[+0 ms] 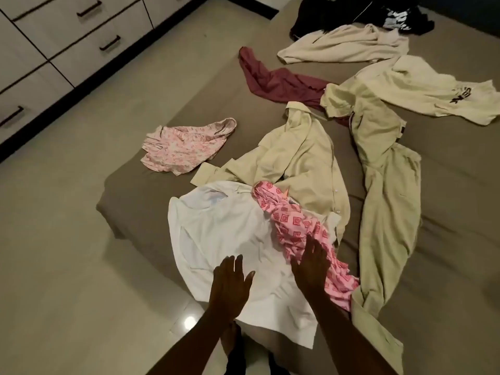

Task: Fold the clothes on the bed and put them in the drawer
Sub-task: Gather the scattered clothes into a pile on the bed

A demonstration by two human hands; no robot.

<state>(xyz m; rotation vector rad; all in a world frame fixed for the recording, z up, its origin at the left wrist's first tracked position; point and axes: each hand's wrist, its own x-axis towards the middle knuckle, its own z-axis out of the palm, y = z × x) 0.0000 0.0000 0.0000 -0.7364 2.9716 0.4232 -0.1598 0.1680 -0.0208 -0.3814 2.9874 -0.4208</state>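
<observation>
White shirt lay unfolded at bed corner; left hand and right hand flat-fingered over it, gripping nothing. Other garments loose; drawers closed. Task barely begun.

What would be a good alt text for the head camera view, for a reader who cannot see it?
A person's left hand and right hand, fingers straight, reach over a white shirt at the corner of a brown bed. A pink patterned garment lies across the shirt, other unfolded clothes are scattered beyond, and closed drawers stand at upper left.
</observation>
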